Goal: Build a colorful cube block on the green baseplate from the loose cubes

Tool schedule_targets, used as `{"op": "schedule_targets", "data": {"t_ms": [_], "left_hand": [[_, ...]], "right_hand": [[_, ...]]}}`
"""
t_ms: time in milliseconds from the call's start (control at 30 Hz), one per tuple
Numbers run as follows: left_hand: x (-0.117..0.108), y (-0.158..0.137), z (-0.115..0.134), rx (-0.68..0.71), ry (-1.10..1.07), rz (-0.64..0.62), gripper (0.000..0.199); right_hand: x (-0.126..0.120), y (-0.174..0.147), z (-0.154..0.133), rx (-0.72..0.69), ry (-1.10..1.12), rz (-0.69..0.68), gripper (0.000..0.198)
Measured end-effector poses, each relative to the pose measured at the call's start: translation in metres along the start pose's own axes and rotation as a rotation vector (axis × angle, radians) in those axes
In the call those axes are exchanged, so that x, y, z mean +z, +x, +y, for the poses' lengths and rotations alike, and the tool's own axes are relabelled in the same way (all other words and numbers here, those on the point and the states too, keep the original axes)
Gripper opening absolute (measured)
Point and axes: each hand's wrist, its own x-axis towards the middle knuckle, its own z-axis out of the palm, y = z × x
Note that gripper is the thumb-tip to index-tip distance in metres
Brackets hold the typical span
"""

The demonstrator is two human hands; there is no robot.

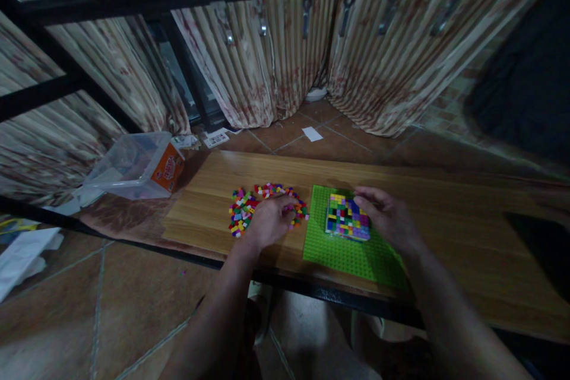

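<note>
A block of small multicoloured toy bricks sits on a green studded baseplate. My right hand is at the block's upper right corner, thumb and forefinger drawn together; whatever is between them is too small to make out. To the left of the baseplate, loose bricks lie scattered on the wooden table. My left hand reaches in among them, its fingers curled and close together at the right side of the pile. Anything in those fingertips is hidden.
The wooden table runs across the view. A clear plastic box with an orange label stands beyond its left end. A dark flat object lies at the right. Curtains hang behind, and white paper is on the tiled floor.
</note>
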Motion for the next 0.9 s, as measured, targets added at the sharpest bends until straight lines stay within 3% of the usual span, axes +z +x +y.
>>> {"op": "schedule_targets", "data": {"t_ms": [167, 333, 467, 600, 767, 900], "left_hand": [[0.018, 0.004, 0.019, 0.107, 0.131, -0.045, 0.015], [0.026, 0.009, 0.021, 0.088, 0.16, -0.041, 0.015], [0.022, 0.009, 0.018, 0.063, 0.103, -0.008, 0.013], [0.023, 0.011, 0.017, -0.024, -0.234, 0.047, 0.012], [0.03, 0.019, 0.033, -0.163, -0.798, 0.017, 0.02], [0.03, 0.022, 0.049, -0.259, -1.015, -0.04, 0.027]], "right_hand": [[0.0, 0.001, 0.0, -0.057, 0.021, 0.08, 0.032], [0.001, 0.0, 0.001, -0.05, 0.035, 0.07, 0.03], [0.0, 0.001, -0.002, -0.081, 0.066, 0.136, 0.027], [0.0, -0.003, -0.016, -0.167, 0.09, 0.155, 0.02], [0.009, -0.014, -0.037, -0.217, 0.07, -0.066, 0.015], [0.016, -0.017, -0.046, -0.328, 0.051, -0.2, 0.017]]}}
